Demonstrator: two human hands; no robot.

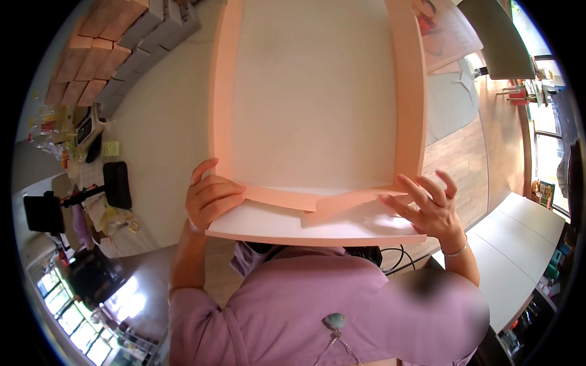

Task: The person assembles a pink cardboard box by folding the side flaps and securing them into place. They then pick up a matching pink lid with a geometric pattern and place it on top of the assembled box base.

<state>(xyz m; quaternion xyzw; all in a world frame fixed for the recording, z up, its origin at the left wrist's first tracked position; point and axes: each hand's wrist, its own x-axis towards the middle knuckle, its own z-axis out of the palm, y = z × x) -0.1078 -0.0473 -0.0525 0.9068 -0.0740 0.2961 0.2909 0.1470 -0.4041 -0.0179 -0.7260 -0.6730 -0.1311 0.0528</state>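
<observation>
A large shallow cardboard box (314, 97), pale inside with peach walls, lies in front of me. Its near wall (360, 229) is folded down toward my body, showing a white inner face with a peach edge. Two peach corner flaps (281, 198) turn inward from the side walls and overlap near the middle. My left hand (212, 196) is closed round the near left corner, its fingers over the flap. At the near right corner, my right hand (430, 207) pinches the flap's end with thumb and forefinger, while its other fingers are raised and bent.
Stacked peach and grey boxes (113, 46) stand at the far left of the pale table (159, 134). Nearer on that side are a black padded object (116, 185) on an arm and small bagged items. A white cabinet top (506, 244) is at the right, with black cables (400, 256) beside me.
</observation>
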